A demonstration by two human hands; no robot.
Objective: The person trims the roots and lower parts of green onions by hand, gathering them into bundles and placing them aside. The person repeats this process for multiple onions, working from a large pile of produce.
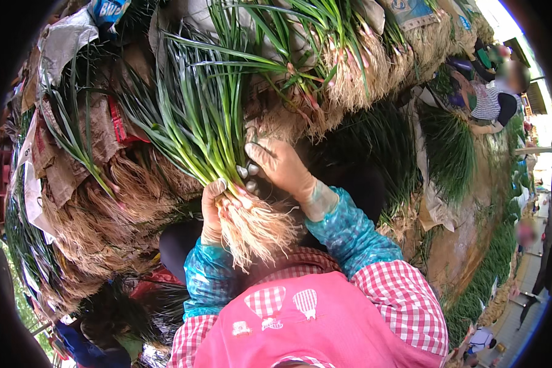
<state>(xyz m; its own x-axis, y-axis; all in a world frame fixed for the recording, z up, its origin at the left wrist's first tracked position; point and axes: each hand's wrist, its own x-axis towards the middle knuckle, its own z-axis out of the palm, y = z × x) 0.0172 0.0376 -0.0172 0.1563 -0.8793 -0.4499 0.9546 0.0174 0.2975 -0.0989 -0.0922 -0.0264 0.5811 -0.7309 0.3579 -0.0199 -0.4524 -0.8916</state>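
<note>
My left hand (pixel 213 211), in a thin pale glove, is closed around the lower stems of a bunch of green onions (pixel 211 133). The long leaves fan upward, and the pale stringy roots (pixel 257 230) hang below towards my lap. My right hand (pixel 276 168), gloved too, is beside the bunch on its right, thumb and fingers curled near the stems; whether something thin lies between them I cannot tell. Dark grey fingertips show just behind the stems, close to the right hand. Loose green onions (pixel 299 73) lie on the heap above.
Piled onions with roots (pixel 115 216) and torn sacks (pixel 69 156) surround me on the left. Another rooted heap (pixel 359 69) stands ahead. Dark leafy bundles (pixel 446 152) lie to the right, where a co-worker (pixel 485 101) sits. More people are farther off at the right edge.
</note>
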